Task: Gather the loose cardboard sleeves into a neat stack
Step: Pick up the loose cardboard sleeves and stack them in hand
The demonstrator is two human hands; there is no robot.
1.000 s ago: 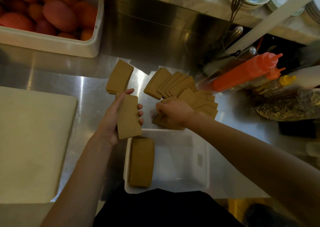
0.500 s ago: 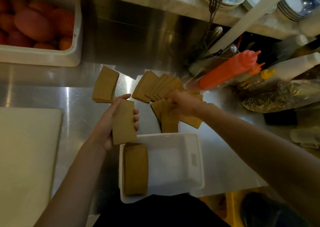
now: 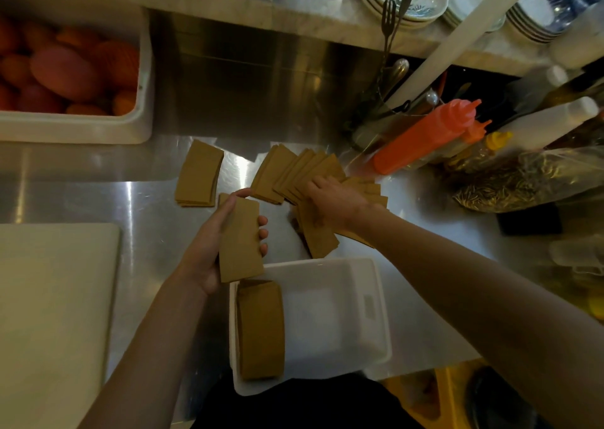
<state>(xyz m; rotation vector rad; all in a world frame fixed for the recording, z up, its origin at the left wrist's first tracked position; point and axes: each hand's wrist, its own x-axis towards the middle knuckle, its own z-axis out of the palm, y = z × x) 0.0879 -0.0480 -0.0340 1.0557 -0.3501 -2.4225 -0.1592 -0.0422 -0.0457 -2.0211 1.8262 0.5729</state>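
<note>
My left hand (image 3: 209,249) grips a small stack of brown cardboard sleeves (image 3: 240,240), held above the steel counter. My right hand (image 3: 333,201) lies palm down on a spread of loose sleeves (image 3: 318,242), its fingers curled over a few of them. More sleeves fan out behind it (image 3: 287,173). A separate little pile of sleeves (image 3: 197,175) lies to the left. Another stack of sleeves (image 3: 260,329) stands on edge in the left side of a white plastic bin (image 3: 376,314) in front of me.
A white tub of red and orange fruit (image 3: 140,128) sits at the back left. A pale cutting board (image 3: 49,314) lies on the left. Squeeze bottles (image 3: 421,137), a utensil holder, plates and a bag of dry goods (image 3: 523,180) crowd the right.
My right hand slid away from me across the loose sleeves, from their near edge to the fan behind, dragging some. My left hand kept hold of its stack.
</note>
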